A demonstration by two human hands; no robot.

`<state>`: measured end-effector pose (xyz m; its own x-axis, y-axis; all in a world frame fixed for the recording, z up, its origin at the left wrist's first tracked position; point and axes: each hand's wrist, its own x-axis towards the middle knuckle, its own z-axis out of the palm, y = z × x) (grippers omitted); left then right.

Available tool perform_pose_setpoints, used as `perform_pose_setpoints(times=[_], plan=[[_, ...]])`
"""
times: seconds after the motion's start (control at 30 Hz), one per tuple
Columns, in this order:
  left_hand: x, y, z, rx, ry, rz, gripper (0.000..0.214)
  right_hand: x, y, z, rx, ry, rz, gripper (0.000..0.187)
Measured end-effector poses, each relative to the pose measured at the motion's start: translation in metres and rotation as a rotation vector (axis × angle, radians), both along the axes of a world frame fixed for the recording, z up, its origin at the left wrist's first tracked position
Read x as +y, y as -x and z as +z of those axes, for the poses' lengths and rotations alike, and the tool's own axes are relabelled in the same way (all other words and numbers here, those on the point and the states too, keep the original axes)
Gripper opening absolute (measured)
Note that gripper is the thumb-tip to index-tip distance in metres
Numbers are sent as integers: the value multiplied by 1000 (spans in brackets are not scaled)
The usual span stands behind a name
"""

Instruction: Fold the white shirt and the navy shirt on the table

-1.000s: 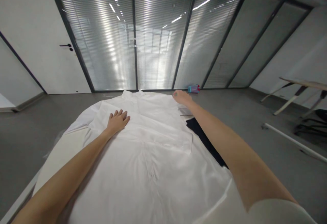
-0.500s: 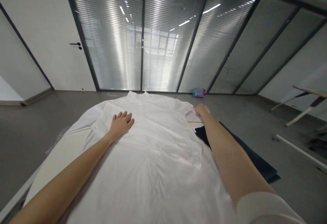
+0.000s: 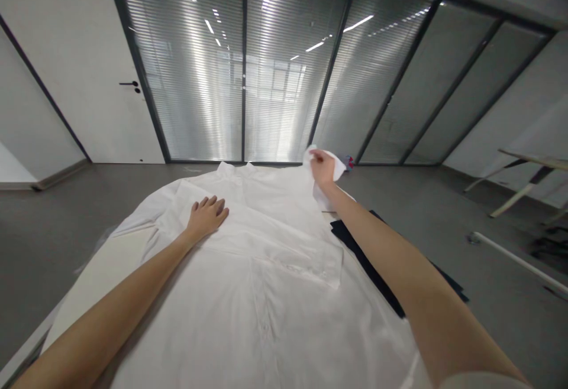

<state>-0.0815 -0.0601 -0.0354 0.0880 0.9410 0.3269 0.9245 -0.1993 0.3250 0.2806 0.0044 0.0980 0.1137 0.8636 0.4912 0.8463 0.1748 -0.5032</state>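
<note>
A white button-up shirt (image 3: 231,294) lies spread over a pale table (image 3: 95,271), its collar at the far edge. One sleeve is laid slantwise across the body, cuff toward the right. My left hand (image 3: 206,216) rests flat on the shirt's upper left part, fingers spread. At the far right shoulder, my right hand (image 3: 323,167) is raised and closed on the shirt's fabric, lifting a bunched part above the table. The fingertips of that hand are partly hidden by the cloth.
Dark folded fabric (image 3: 368,265) lies at the table's right edge, partly under my right forearm. On the floor beyond is a blue and red object (image 3: 348,162), half hidden. A wooden-topped table (image 3: 532,161) and a white pole (image 3: 506,256) stand to the right.
My right hand has moved up and to the left, raising the shirt's right shoulder fabric off the table. My left hand has stayed in place on the shirt.
</note>
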Motion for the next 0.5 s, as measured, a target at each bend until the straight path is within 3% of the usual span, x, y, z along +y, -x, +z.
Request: perform_pose_setpoints(times=[0.07, 0.13, 0.2, 0.27, 0.37, 0.43, 0.5], plan=[[4, 1, 2, -259, -3, -19, 34, -24, 23, -14, -313, 38, 379, 36], [7, 0, 9, -476, 1, -37, 39, -55, 39, -35, -396, 74, 520, 31], [9, -2, 20, -743, 95, -50, 53, -83, 46, -55, -440, 101, 592, 35], [8, -6, 32, -1113, 288, -80, 70, -104, 44, -69, -465, 119, 638, 31], [6, -11, 44, -1496, 574, -117, 83, -119, 34, -75, -559, 147, 702, 22], [7, -14, 46, -1562, 622, -71, 76, -124, 27, -74, -679, 162, 714, 30], [10, -17, 45, -1606, 534, 27, 53, -130, 21, -71, -774, 176, 686, 34]])
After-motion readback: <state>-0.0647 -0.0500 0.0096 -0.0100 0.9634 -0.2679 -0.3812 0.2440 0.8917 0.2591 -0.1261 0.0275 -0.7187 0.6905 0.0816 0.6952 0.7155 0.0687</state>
